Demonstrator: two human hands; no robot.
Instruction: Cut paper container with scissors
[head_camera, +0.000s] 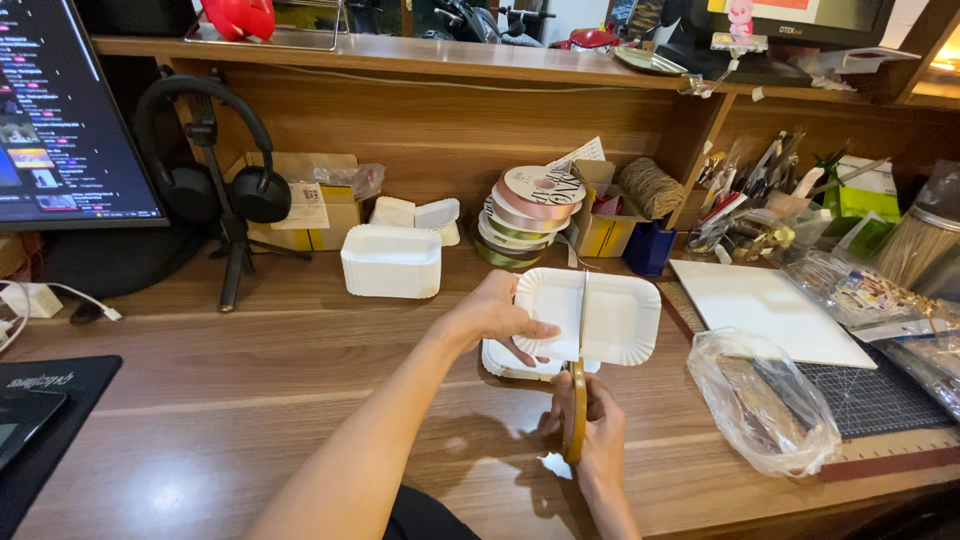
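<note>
My left hand (497, 317) holds a white square paper plate (620, 318) by its left edge, lifted above the wooden desk (250, 390). My right hand (598, 432) grips scissors with yellow handles (575, 405). Their blades run up through the middle of the plate, cutting it. Another white plate (505, 363) lies flat on the desk just under the held one. A small white scrap (555, 466) lies near my right wrist.
A stack of white paper plates (391, 260) stands behind, with ribbon spools (527, 212) and a twine roll (651, 186) further back. A white board (765, 308), cutting mat (880, 395) and clear plastic bag (762, 400) lie right. Headphones on a stand (215, 170) and a monitor (60, 110) stand left.
</note>
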